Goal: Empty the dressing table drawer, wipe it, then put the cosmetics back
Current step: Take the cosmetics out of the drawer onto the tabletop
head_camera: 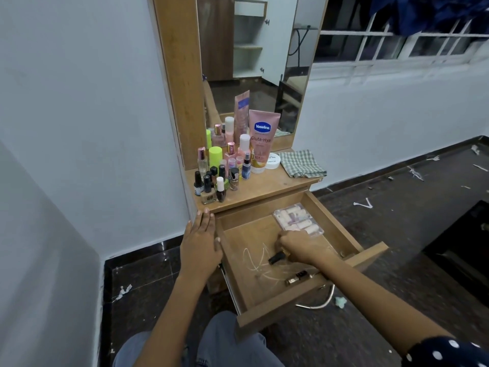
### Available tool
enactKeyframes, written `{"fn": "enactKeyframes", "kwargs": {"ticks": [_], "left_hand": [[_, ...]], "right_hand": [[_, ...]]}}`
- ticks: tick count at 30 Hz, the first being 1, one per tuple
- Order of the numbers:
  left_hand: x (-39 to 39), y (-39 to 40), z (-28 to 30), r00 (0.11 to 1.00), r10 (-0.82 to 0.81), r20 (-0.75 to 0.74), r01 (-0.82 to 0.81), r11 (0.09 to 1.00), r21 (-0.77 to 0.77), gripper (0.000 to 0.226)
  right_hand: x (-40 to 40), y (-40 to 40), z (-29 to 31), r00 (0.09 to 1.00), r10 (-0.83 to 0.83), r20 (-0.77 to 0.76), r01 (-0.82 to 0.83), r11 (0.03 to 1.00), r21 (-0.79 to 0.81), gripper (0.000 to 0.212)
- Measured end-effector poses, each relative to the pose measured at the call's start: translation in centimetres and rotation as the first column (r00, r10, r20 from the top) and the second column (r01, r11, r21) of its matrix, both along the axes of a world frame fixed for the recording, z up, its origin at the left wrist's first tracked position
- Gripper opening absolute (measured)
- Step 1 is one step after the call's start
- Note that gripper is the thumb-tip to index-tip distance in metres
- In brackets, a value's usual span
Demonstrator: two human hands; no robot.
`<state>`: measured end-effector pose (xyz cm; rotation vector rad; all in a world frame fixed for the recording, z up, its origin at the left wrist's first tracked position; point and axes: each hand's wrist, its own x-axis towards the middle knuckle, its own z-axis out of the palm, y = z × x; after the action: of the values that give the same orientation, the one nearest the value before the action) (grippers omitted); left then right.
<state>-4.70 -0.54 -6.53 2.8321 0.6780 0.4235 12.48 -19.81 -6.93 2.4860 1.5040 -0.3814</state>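
drawer (352,235): pulled fully out of the dressing table (267,188), open to the camera. Floor mostly bare wood with pale scribble marks near the middle.
right hand (296,246): inside the drawer, fingers curled down around a small dark-capped bottle (276,257). Cap sticks out to the left of the fist, bottle lying roughly flat just above the drawer floor. Can't tell if it touches the wood.
left hand (201,243): flat, fingers straight and together, palm down on the left edge of the drawer, fingertips reaching the table's front corner. Nothing held.
still in drawer: clear plastic box (297,220) of pale pink/white cylinders at the back right corner, just beyond the right hand's knuckles. One gold-and-dark bottle (295,278) lying on its side against the front wall.
table top, left: dense cluster of upright cosmetics. Nail polish bottles (211,188) in the front rows, lime green cap bottle (215,156), perfume bottles and small sprays behind.
table top, centre: pink Vaseline tube (262,140) standing on its cap against the mirror (254,62), white round jar (272,160) beside it.
cloth: green checked cloth (301,163) folded loosely at the right end of the table top, apart from the bottles, one corner over the edge.
person: seated low in front, knees in grey trousers under the drawer, dark dotted sleeve on the right arm.
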Motion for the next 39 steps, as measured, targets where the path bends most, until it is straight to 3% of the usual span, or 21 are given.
{"fn": "enactKeyframes", "kwargs": {"ticks": [3, 6, 8, 12, 13, 15, 28, 31, 33, 35, 37, 39], "left_hand": [[0.0, -0.1, 0.2, 1.0, 0.004, -0.024, -0.003, 1.0, 0.009, 0.059], [0.0, -0.1, 0.3, 1.0, 0.003, -0.006, -0.003, 1.0, -0.003, 0.059], [-0.1, -0.2, 0.4, 1.0, 0.0, -0.012, 0.0, 1.0, -0.007, 0.059], [-0.2, -0.3, 0.7, 1.0, 0.01, -0.004, -0.01, 1.0, 0.004, 0.059], [-0.2, -0.4, 0.8, 1.0, 0.014, -0.021, -0.014, 1.0, 0.007, 0.059], [-0.1, -0.5, 0.8, 0.999, 0.023, -0.042, -0.023, 1.0, 0.012, 0.06], [-0.2, -0.5, 1.1, 0.998, 0.012, -0.059, -0.012, 1.0, 0.009, 0.059], [-0.1, -0.5, 1.0, 0.999, 0.017, -0.041, -0.017, 1.0, -0.006, 0.059], [-0.1, -0.5, 1.0, 0.999, 0.025, -0.026, -0.025, 1.0, -0.009, 0.057], [0.0, -0.5, 0.9, 0.999, 0.028, -0.02, -0.028, 1.0, -0.009, 0.057], [0.0, -0.5, 0.7, 1.0, 0.026, -0.015, -0.027, 1.0, -0.015, 0.056], [0.1, -0.4, 0.6, 1.0, 0.024, -0.001, -0.024, 0.999, -0.021, 0.056]], "right_hand": [[0.2, 0.8, -0.6, 0.996, -0.033, -0.087, 0.043, 0.992, 0.115, 0.034], [-0.6, 2.6, 0.3, 0.931, -0.053, -0.36, 0.212, 0.884, 0.417, 0.027], [-1.6, 4.4, 1.6, 0.857, -0.028, -0.514, 0.384, 0.699, 0.603, 0.028], [-3.1, 8.6, 4.0, 0.811, 0.018, -0.585, 0.559, 0.269, 0.784, 0.03], [-3.3, 9.5, 4.4, 0.81, 0.02, -0.586, 0.572, 0.191, 0.798, 0.031], [-3.5, 11.0, 4.8, 0.805, 0.008, -0.593, 0.588, 0.123, 0.8, 0.034], [-3.6, 13.1, 3.4, 0.798, -0.064, -0.599, 0.602, 0.116, 0.79, 0.043], [-3.0, 11.9, 3.1, 0.849, -0.083, -0.522, 0.528, 0.154, 0.835, 0.048], [-2.3, 10.3, 3.0, 0.901, -0.107, -0.42, 0.433, 0.232, 0.871, 0.039], [-1.5, 8.0, 3.2, 0.915, -0.065, -0.399, 0.393, 0.376, 0.839, 0.026], [-0.6, 5.5, 3.7, 0.902, -0.044, -0.43, 0.358, 0.632, 0.687, 0.019], [0.4, 3.3, 3.5, 0.891, -0.077, -0.448, 0.287, 0.861, 0.421, 0.018]]}}
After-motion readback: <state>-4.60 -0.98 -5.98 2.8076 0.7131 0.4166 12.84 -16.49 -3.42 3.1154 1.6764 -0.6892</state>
